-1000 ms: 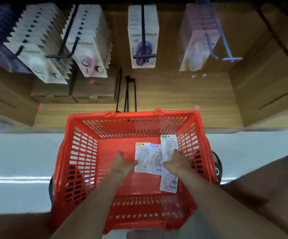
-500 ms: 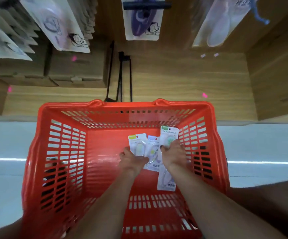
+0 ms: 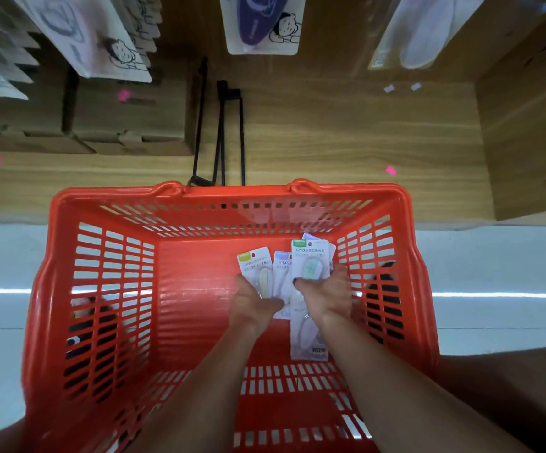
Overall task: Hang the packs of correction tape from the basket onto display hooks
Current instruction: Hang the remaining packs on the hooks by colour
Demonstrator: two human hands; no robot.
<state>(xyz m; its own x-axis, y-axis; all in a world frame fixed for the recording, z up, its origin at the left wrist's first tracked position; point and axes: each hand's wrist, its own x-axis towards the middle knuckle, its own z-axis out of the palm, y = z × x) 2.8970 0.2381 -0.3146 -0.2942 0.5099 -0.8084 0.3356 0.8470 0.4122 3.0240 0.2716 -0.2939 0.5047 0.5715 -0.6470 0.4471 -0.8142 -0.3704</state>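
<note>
- Hands reach down together into a red plastic basket point(image 3: 101, 289) with slotted walls, both forearms entering from the near edge.
- The right hand point(image 3: 325, 294) grips a green-topped correction tape pack point(image 3: 310, 256): its thumb lies curled across the pack's front, the other fingers wrapped behind, and the pack stands lifted with its header toward the far wall.
- At least one more pack point(image 3: 330, 248) sits behind the green one in the same grasp, only its far edge showing.
- The left hand point(image 3: 252, 302) lies on a yellow-topped pack point(image 3: 255, 263); its fingers curl down over the pack's near half, though whether they actually pinch it I cannot tell.
- A purple-topped pack point(image 3: 281, 266) lies between the yellow and green ones, partly covered by both.
- Another clear pack point(image 3: 307, 341) rests on the basket floor under the right wrist, nearer than the rest.
- Beyond the basket, a wooden shelf point(image 3: 363, 142) carries cardboard boxes point(image 3: 128, 122) at far left and a black wire hook stand point(image 3: 222, 132).
- Hanging packs point(image 3: 261, 24) on display hooks fill the far edge.
</note>
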